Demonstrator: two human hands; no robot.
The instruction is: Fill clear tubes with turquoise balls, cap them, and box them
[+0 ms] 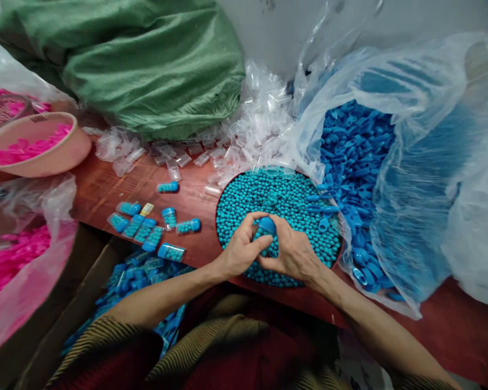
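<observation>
The person's left hand and right hand both grasp one small clear bottle with a blue cap on top — fingers curled round it from either side. The bottle is above a round tray filled with teal beads. To the left, capped bottles of beads lie scattered on the red table; behind are loose clear tubes and a green sack. To the right, a plastic bag spills blue pieces — some reaching the tray. Farther left stands a pale pink basin.
</observation>
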